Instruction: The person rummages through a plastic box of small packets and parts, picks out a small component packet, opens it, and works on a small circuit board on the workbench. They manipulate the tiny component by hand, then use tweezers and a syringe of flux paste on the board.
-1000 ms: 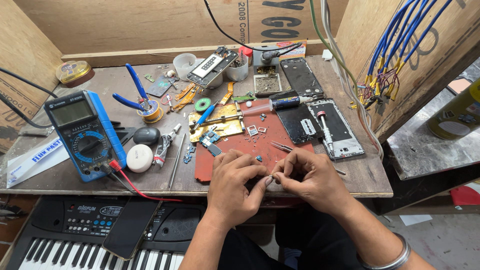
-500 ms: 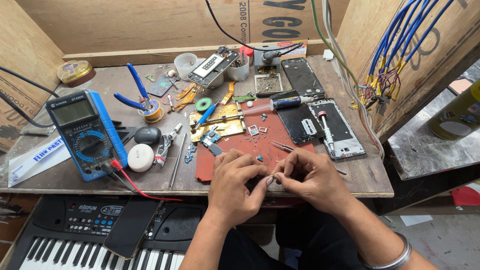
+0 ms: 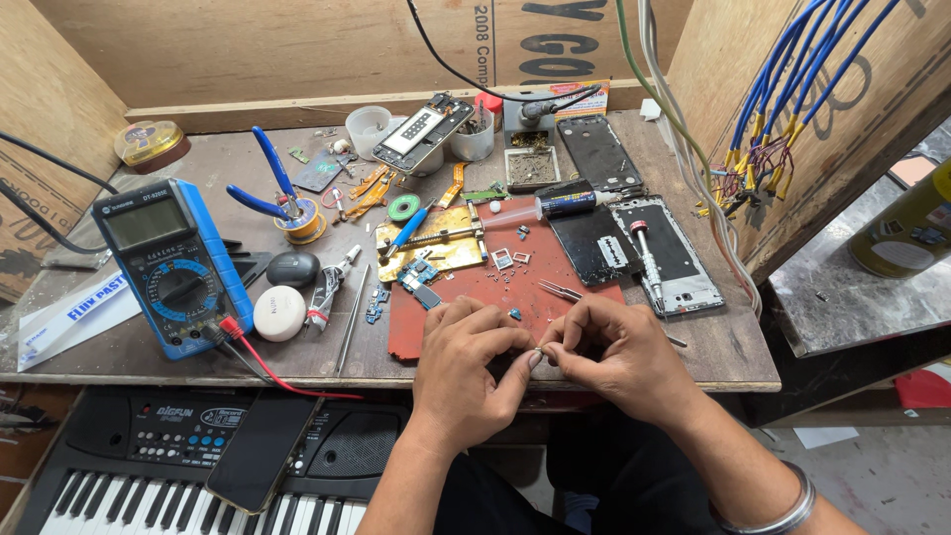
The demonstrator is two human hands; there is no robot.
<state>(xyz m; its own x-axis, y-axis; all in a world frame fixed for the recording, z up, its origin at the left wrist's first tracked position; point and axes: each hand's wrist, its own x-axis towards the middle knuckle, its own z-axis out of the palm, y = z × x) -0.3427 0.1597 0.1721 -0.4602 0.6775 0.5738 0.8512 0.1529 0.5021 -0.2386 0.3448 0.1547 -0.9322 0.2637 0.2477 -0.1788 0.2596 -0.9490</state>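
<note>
Hands, left [image 3: 474, 362] and right [image 3: 612, 349], pinch a tiny part [image 3: 538, 351] over cluttered wooden workbench [image 3: 723, 347]

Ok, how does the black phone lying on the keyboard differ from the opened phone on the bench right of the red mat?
The black phone is closed and whole, showing a plain dark face; the opened phone is bare inside, its metal frame and parts exposed. The black phone lies slanted across the keyboard below the bench; the opened phone rests on the bench with a screwdriver on it. Both lie flat, untouched by either hand.
</note>
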